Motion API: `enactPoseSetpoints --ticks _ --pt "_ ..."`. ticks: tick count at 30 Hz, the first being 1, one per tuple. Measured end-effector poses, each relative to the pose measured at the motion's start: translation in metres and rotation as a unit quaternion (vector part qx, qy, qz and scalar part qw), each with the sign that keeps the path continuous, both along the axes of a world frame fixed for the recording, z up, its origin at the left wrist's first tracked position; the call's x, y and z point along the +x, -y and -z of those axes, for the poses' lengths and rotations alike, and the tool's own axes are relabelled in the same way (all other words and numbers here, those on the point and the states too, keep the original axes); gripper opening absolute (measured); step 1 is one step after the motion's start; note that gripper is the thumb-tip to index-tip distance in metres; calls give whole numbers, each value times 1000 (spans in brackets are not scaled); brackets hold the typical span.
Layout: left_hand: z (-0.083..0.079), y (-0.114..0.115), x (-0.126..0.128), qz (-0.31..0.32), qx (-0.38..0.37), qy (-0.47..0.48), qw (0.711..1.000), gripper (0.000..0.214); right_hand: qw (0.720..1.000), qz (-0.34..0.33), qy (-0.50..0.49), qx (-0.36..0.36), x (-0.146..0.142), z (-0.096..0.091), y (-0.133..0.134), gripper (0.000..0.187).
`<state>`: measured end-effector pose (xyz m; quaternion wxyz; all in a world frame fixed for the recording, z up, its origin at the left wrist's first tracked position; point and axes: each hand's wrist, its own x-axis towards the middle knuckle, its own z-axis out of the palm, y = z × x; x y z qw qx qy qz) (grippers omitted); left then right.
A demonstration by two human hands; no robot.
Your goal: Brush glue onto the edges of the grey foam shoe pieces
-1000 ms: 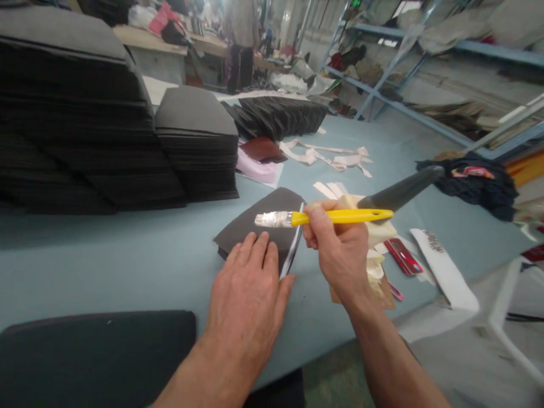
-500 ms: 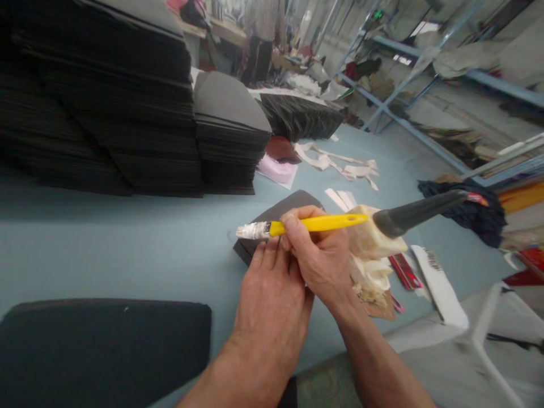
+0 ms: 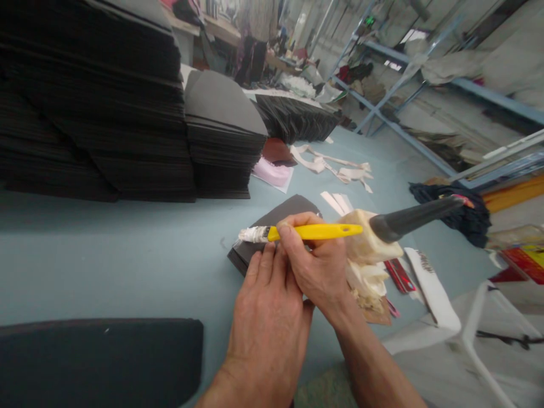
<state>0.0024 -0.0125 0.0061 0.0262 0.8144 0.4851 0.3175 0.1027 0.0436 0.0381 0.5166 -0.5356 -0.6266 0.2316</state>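
Observation:
My right hand (image 3: 317,266) is closed around a yellow-handled brush (image 3: 314,232), whose white, glue-caked bristles point left over a small pile of dark grey cut pieces (image 3: 272,224) on the blue table (image 3: 127,249). My left hand (image 3: 267,317) lies flat, fingers together, pressing on the near part of that pile, just under the brush. Right behind my right hand stands a glue-crusted pot (image 3: 369,249) with a black handle (image 3: 419,215) sticking out of it to the right.
Tall stacks of dark cut sheets (image 3: 97,107) fill the left and back, with a shorter stack (image 3: 223,141) beside them. A black pad (image 3: 97,362) lies at the near edge. Pink and maroon pieces (image 3: 274,164), pale strips (image 3: 335,161), a red cutter (image 3: 397,272) and dark cloth (image 3: 450,209) lie to the right. A person stands far back.
My right hand has drawn the brush leftward and closer over my left hand. The view has shifted nearer to the stacks. My left hand stays pressed on the pile.

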Motion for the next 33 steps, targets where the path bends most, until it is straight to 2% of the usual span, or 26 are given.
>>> enactPoseSetpoints --ticks 8,14,22,28,33 --pt "3 2 0 -18 -4 -49 999 51 998 46 35 12 16 5 -16 17" --pt "2 1 -2 -12 23 -70 997 56 996 71 48 -1 30 9 -27 22" --pt "5 0 -6 4 45 -94 995 61 994 92 65 -14 47 5 -43 29" --pt "14 2 -9 17 28 -103 994 60 986 138 90 -18 63 5 -57 31" --pt "15 0 -8 17 27 -104 994 59 981 140 132 -18 77 3 -69 31"
